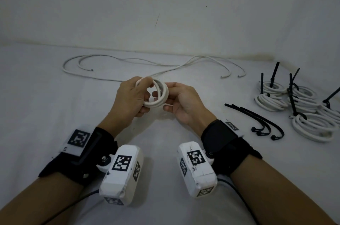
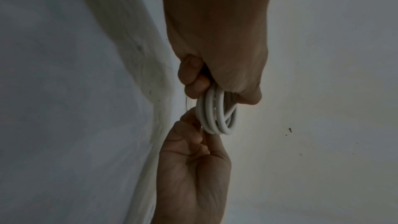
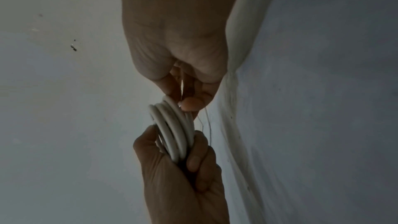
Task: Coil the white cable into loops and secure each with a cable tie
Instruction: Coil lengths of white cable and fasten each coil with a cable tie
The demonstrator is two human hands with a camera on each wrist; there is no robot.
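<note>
A small coil of white cable (image 1: 158, 96) (image 2: 217, 117) (image 3: 172, 130) hangs above the table between both hands. My left hand (image 1: 131, 96) (image 2: 215, 67) grips its left side, fingers curled through the loops. My right hand (image 1: 181, 101) (image 3: 185, 81) pinches the coil's right side, and the cable's loose end (image 1: 168, 105) sticks out by its thumb. Three black cable ties (image 1: 257, 120) lie loose on the table to the right of my right hand.
Uncoiled white cables (image 1: 128, 66) trail across the back of the white table (image 1: 46, 96). Several finished coils (image 1: 301, 107) with black ties stand at the right edge. A white wall (image 1: 165, 4) rises behind the table.
</note>
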